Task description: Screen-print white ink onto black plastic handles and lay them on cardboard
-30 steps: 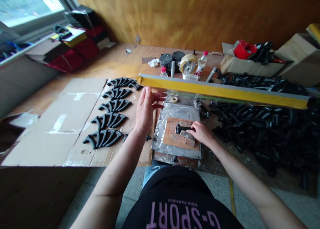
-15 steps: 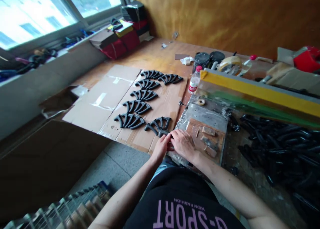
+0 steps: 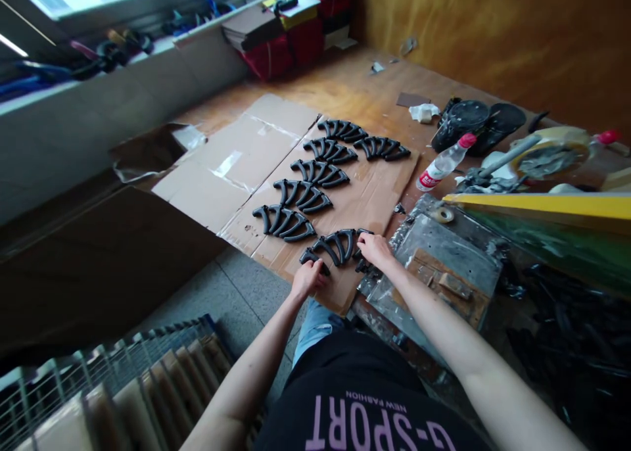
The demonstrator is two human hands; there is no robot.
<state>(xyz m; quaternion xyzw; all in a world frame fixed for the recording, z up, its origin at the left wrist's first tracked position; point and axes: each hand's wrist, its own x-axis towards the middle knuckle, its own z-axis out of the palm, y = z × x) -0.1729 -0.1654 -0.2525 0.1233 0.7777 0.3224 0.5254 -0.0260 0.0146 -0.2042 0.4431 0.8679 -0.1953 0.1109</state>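
L hand (image 3: 306, 279) had its fingers closed on a curved blk pc (image 3: 306, 256) at the L end of the nearest row — on the cardboard (image 3: 372, 191), nr its front edge. R hand (image 3: 375, 248) was bent over another dark pc (image 3: 363, 231) at the R end — couldn't tell if gripped or just touched. Fanned grps (image 3: 283, 221) lay further back; red-capped btl (image 3: 444, 164) stood on tabletop (image 3: 355, 83), R of cardboard.
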